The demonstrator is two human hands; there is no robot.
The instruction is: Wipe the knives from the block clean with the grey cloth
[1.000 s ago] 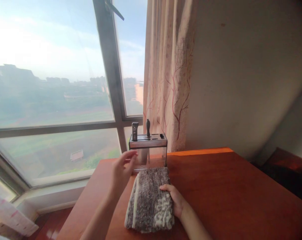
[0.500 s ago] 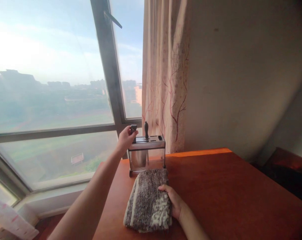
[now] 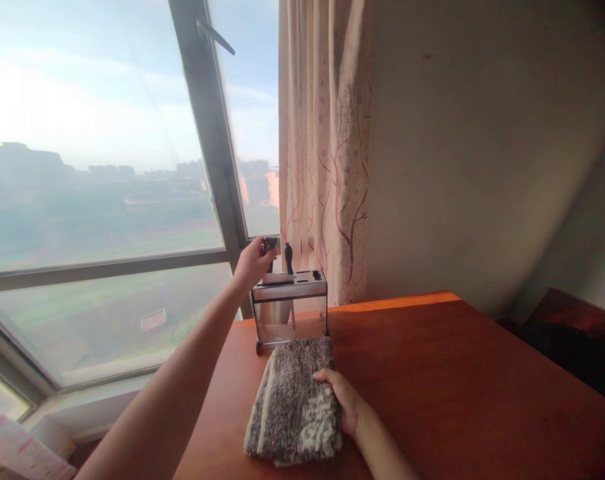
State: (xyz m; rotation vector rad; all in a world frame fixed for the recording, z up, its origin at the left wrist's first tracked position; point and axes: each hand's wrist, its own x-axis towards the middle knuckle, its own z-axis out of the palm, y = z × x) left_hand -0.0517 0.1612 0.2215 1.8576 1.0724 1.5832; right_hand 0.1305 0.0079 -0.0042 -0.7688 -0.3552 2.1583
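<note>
A knife block (image 3: 291, 289) with clear sides and a metal-framed top stands on the table. My left hand (image 3: 252, 261) is closed around the black handle of a knife (image 3: 270, 244) at the block's left end. A bit of its pale blade shows just above the top; the rest I cannot make out. Beside it, a second black-handled knife (image 3: 289, 259) stands upright in the block. In front lies a folded, fuzzy grey-and-white towel (image 3: 292, 400). My right hand (image 3: 346, 400) grips its right edge, thumb on top and fingers hidden underneath.
The reddish-brown wooden table (image 3: 432, 373) stretches to the right. A window (image 3: 102, 200) with a grey frame fills the left side, its sill low beside the table. A patterned beige curtain (image 3: 327, 147) hangs behind the block, next to a plain wall (image 3: 462, 147).
My left hand has risen slightly with the knife, and some blade now shows above the block. The right hand stays on the towel. The whole view has shifted a little.
</note>
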